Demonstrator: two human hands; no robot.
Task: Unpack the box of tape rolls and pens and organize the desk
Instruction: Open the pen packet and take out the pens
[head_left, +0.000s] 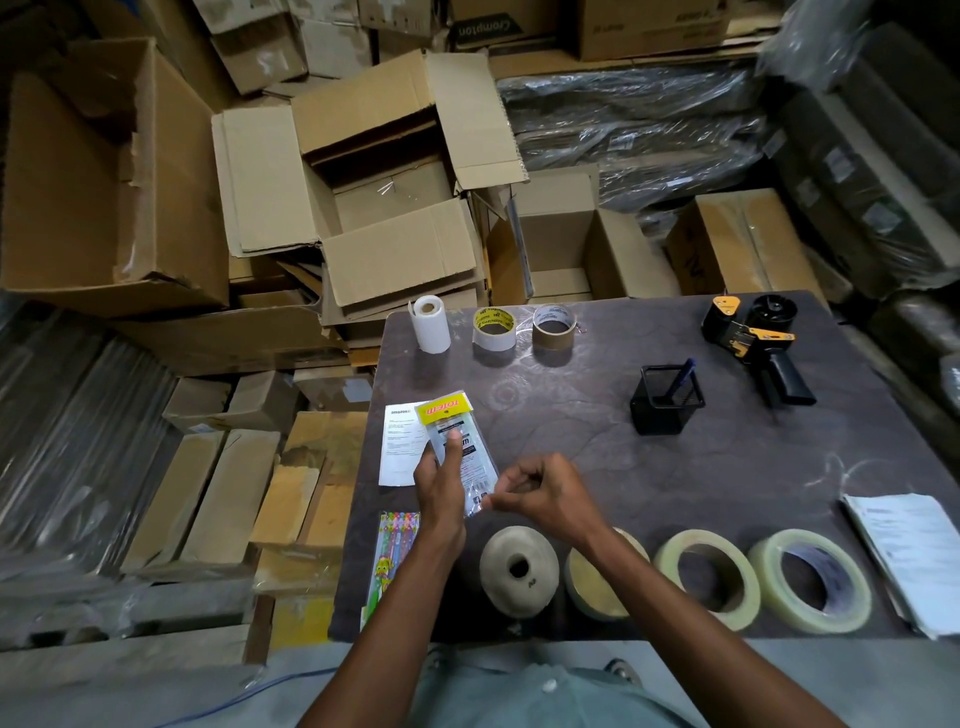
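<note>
My left hand grips a clear plastic pen packet with a yellow header, held above the dark desk. My right hand pinches the packet's lower end. Along the near edge lie a twine spool, a tan tape roll partly under my right forearm, and two clear tape rolls. At the far edge stand a white paper roll, a white tape roll and a brown tape roll. A black mesh pen holder holds a blue pen.
A black and yellow tape dispenser lies at the far right. A printed slip and a colourful pencil pack lie at the desk's left edge, papers at the right. An open cardboard box and stacked cartons stand beyond the desk.
</note>
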